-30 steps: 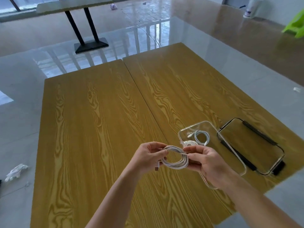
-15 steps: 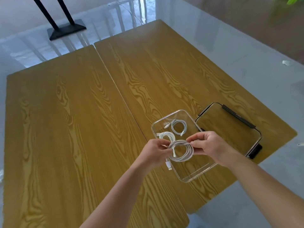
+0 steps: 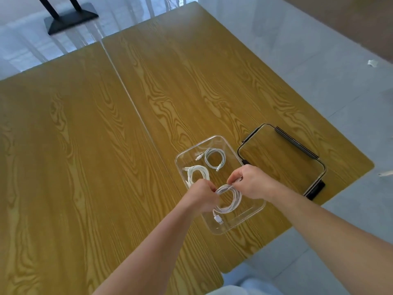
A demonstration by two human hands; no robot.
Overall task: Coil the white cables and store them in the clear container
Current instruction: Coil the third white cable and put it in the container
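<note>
Two hands held a coiled white cable over an open clear container on a wooden table.

Head view: the left hand (image 3: pixel 202 193) and right hand (image 3: pixel 252 182) each pinched the coiled white charging cable (image 3: pixel 228 199), seemingly to stop its loops springing apart, over the clear rectangular plastic container (image 3: pixel 258 207). Two smaller white cable coils (image 3: pixel 214 157) already lay inside; the black-rimmed clear lid (image 3: pixel 281 158) sat just beside, leaving the opening free.
</note>
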